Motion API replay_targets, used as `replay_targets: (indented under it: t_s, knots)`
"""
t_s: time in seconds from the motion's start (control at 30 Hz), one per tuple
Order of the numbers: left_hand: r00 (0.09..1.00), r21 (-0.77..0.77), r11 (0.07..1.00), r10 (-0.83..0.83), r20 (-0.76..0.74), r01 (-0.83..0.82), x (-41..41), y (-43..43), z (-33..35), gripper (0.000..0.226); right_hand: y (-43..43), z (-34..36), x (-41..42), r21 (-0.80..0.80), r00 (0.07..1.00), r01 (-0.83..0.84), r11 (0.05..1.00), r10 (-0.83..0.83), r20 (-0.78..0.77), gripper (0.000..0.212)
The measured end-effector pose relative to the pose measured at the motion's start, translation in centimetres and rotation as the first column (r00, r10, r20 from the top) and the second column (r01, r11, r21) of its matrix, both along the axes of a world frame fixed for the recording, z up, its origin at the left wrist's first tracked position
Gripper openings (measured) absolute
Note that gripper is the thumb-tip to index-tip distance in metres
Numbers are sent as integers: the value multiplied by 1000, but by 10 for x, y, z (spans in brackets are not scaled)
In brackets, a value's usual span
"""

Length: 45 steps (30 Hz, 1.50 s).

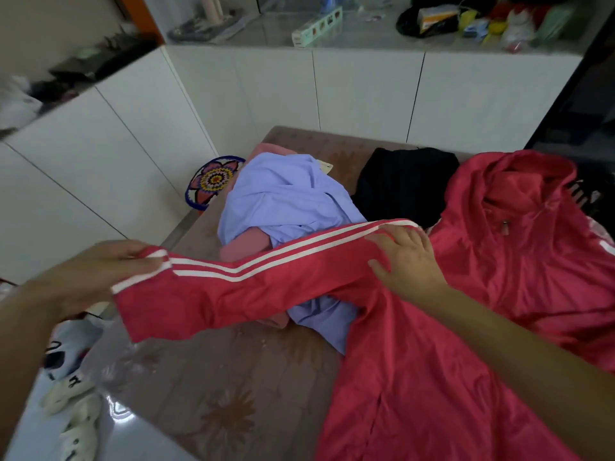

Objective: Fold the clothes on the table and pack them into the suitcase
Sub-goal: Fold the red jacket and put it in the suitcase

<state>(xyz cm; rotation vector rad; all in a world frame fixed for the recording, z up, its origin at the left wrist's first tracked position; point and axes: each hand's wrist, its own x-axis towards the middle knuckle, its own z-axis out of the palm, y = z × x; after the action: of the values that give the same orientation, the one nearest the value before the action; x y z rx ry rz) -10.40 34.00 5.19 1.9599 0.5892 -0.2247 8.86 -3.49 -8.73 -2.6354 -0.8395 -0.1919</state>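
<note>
A red hooded jacket (459, 327) with white stripes lies spread over the right half of the brown flowered table (213, 394). My left hand (100, 274) grips the cuff of its left sleeve and holds the sleeve stretched out above the table. My right hand (407, 259) presses flat on the jacket at the shoulder, fingers straight. Under the sleeve lies a crumpled lilac garment (283, 201) with a pink garment (246, 246) beneath it. A black garment (406, 181) lies at the far side. No suitcase is in view.
White cabinets (332, 94) run behind the table, their top cluttered with boxes and bags. A round patterned mat (213, 181) lies on the floor at the table's far left. Pale shoes (73, 407) sit on the glossy floor at the lower left.
</note>
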Motion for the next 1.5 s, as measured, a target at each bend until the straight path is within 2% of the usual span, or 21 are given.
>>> replay_targets:
  t_s: [0.1, 0.2, 0.3, 0.37, 0.43, 0.5, 0.57, 0.6, 0.7, 0.8, 0.83, 0.9, 0.93, 0.97, 1.03, 1.07, 1.13, 1.2, 1.33, 1.43, 1.5]
  knots:
    - [1000, -38, 999, -11, -28, 10, 30, -73, 0, 5, 10, 12, -36, 105, 988, -126, 986, 134, -74, 51]
    - [997, -106, 992, -69, -31, 65, 49, -107, -21, 31, 18, 30, -71, 240, 931, -191, 952, 253, -261, 64]
    - [991, -210, 973, -110, -75, 92, 61, -153, -35, 26, 27, 51, -99, 465, 764, -156, 872, 404, -503, 75]
    - [979, -258, 954, -182, -97, 151, 67, -176, -39, 33, 30, 51, -105, 454, 721, -66, 889, 356, -594, 78]
    - [963, -175, 954, -261, -71, 245, 75, -180, -41, 32, 29, 39, -98, 400, 782, 81, 913, 190, -593, 58]
    - [938, 128, 934, -342, 57, 333, 87, -170, -45, 30, 19, 26, -87, 415, 824, 180, 892, 94, -559, 35]
    - [868, 485, 769, -495, 41, 416, 98, -151, -53, 57, 5, 17, -77, 446, 820, 230, 865, 75, -567, 14]
    - [831, 553, 676, -554, -55, 487, 102, -143, -58, 75, -3, 15, -73, 450, 820, 243, 859, 66, -568, 8]
    - [754, 416, 629, -558, -347, 657, 107, -121, -76, 96, -32, 12, -62, 466, 822, 327, 822, -4, -570, 14]
    - [698, 376, 588, -596, -397, 716, 112, -102, -94, 53, -70, 8, -53, 485, 767, 507, 713, -115, -631, 15]
    - [669, 425, 519, -617, -415, 742, 116, -99, -98, 44, -84, 6, -53, 481, 740, 567, 669, -158, -653, 16]
    - [604, 622, 246, -647, -466, 744, 129, -102, -100, 34, -110, 4, -58, 459, 703, 650, 606, -250, -665, 18]
    - [600, 707, 161, -675, -431, 689, 137, -107, -100, 30, -123, 3, -63, 442, 688, 682, 583, -306, -658, 18]
    - [606, 757, 181, -724, -330, 628, 145, -114, -98, 30, -137, 2, -68, 426, 670, 713, 557, -362, -648, 18]
    - [634, 722, 394, -770, -79, 568, 161, -134, -87, 33, -166, -3, -82, 383, 631, 761, 524, -459, -625, 20]
    - [639, 703, 457, -770, 6, 544, 170, -147, -81, 37, -180, -6, -90, 350, 609, 780, 519, -502, -614, 21]
    - [634, 688, 483, -772, 44, 541, 185, -174, -71, 38, -204, -14, -109, 270, 562, 813, 516, -576, -593, 20]
    - [583, 701, 363, -807, -92, 614, 197, -200, -67, 34, -226, -20, -128, 194, 490, 858, 476, -645, -586, 18]
    - [372, 686, -118, -768, -521, 718, 211, -226, -88, 53, -264, -25, -165, 43, 370, 908, 416, -749, -550, 26]
    - [291, 660, -241, -754, -589, 712, 215, -226, -105, 55, -283, -24, -185, -89, 342, 888, 452, -776, -529, 30]
    - [280, 674, -306, -738, -614, 672, 218, -226, -108, 48, -291, -24, -191, -232, 360, 818, 526, -783, -507, 36]
